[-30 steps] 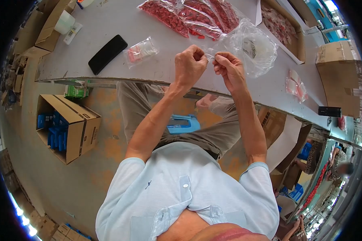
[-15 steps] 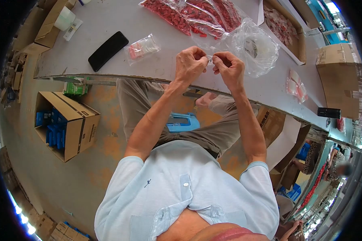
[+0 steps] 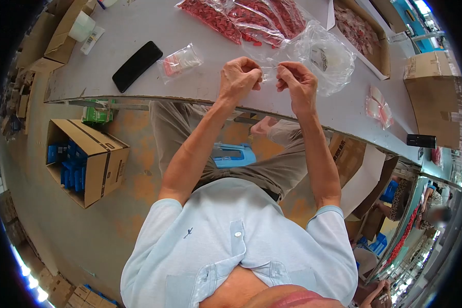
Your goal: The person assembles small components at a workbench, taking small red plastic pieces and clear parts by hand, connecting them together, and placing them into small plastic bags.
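My left hand point(image 3: 239, 79) is closed in a pinch above the table's front edge. Across a small gap, my right hand point(image 3: 299, 86) also pinches with thumb and forefinger. Thin clear plastic point(image 3: 269, 65), seemingly a small bag, stretches between the fingertips; its outline is hard to separate from the large bag behind. That large clear bag point(image 3: 334, 61) holds whitish, see-through contents close to my right hand. Beyond both hands lies a big plastic bag of small red pieces point(image 3: 267, 21). Left of my left hand is a small clear packet point(image 3: 182, 60) with red and white contents.
A black phone point(image 3: 137, 66) rests on the grey table point(image 3: 97, 72). An open carton point(image 3: 382, 56) of small packets stands at right, near another packet point(image 3: 378, 107) and a dark box point(image 3: 421, 140). Below sits a carton point(image 3: 105, 169) with blue items. Other people work at far right.
My hands have moved apart, widening the gap between the fingertips, with clear plastic now stretching across it. Objects on the table stay in place.
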The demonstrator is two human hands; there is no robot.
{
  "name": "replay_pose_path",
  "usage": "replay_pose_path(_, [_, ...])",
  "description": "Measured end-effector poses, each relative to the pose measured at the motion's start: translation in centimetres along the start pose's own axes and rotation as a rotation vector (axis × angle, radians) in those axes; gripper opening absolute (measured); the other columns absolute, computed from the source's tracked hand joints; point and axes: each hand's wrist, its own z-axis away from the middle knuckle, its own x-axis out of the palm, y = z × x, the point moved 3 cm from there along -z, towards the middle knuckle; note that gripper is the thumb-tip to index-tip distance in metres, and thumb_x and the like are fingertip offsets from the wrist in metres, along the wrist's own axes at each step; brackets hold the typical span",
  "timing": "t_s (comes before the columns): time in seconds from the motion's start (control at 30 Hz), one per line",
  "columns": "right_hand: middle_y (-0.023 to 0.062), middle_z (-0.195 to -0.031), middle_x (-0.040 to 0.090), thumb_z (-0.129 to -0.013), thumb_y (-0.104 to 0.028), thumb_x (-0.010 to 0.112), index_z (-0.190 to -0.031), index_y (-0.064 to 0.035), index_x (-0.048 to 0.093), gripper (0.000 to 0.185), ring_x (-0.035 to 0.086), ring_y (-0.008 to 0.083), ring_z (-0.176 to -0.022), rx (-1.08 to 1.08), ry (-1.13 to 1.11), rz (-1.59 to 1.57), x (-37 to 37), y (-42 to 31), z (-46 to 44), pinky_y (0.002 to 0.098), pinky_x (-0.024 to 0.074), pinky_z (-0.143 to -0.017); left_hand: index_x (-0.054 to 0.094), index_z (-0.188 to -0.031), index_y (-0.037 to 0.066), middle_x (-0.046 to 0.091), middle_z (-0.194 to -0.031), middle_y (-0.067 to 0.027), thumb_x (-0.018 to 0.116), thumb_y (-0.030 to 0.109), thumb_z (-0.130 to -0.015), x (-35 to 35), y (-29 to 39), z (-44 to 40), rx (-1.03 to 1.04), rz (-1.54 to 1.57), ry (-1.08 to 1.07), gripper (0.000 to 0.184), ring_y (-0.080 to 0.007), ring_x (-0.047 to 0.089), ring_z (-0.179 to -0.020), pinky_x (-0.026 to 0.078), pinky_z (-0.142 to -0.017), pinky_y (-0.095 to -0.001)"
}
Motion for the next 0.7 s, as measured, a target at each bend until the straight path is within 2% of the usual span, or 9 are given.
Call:
replay_pose_path(0.17, [0.0055,-0.082,0.070,-0.097,-0.011,0.072,-0.106,-0.0003,0.073,0.014,0.064,0.0106,-0.064,0.038,0.074,-0.064,-1.3,-0.2,0.1,0.0257,0.0527,-0.056,0.073,-0.094,-0.001,0.073,-0.078,-0.0105,0.072,0.008,-0.088,-1.2,-0.8,-0.8,-0.124,0.278,-0.107,0.011,-0.0138,0.068,-0.057,0.058,-0.056,-0.0265])
replay_pose_path(0.5, [0.0055,-0.080,0.069,-0.096,-0.010,0.072,-0.103,0.0007,0.073,0.013,0.063,0.0100,-0.062,0.063,0.110,-0.052,-2.7,0.4,0.5,0.0246,0.0527,-0.055,0.072,-0.095,0.001,0.072,-0.077,-0.0109,0.073,0.006,-0.090,-2.8,-1.2,-1.1,-0.229,0.461,-0.153,0.008,-0.0143,0.070,-0.057,0.059,-0.053,-0.0254])
replay_pose_path(0.6, [0.0035,-0.078,0.069,-0.097,-0.011,0.072,-0.103,-0.0008,0.074,0.012,0.063,0.0086,-0.063,-0.055,0.115,0.050,-4.7,-0.6,-0.4,0.0236,0.0507,-0.054,0.071,-0.096,0.000,0.072,-0.077,-0.0111,0.072,0.005,-0.091,-2.9,-1.3,-1.1,-0.244,0.482,-0.161,0.007,-0.0148,0.070,-0.057,0.059,-0.054,-0.0261])
replay_pose_path(0.67, [0.0013,-0.080,0.070,-0.097,-0.012,0.070,-0.106,-0.0010,0.075,0.015,0.065,0.0089,-0.065,-0.134,0.244,0.325,-7.1,-2.3,-1.5,0.0249,0.0519,-0.057,0.071,-0.096,0.000,0.072,-0.078,-0.0113,0.071,0.005,-0.091,-3.0,-1.3,-1.0,-0.230,0.532,-0.177,0.006,-0.0149,0.070,-0.058,0.059,-0.055,-0.0267])
replay_pose_path(0.7, [0.0013,-0.080,0.070,-0.097,-0.012,0.070,-0.106,-0.0010,0.075,0.015,0.065,0.0089,-0.065,-0.134,0.242,0.326,-8.4,-2.3,-2.4,0.0249,0.0519,-0.057,0.071,-0.096,0.000,0.072,-0.078,-0.0113,0.071,0.005,-0.091,-3.1,-1.4,-1.0,-0.230,0.533,-0.175,0.006,-0.0149,0.070,-0.058,0.059,-0.055,-0.0267])
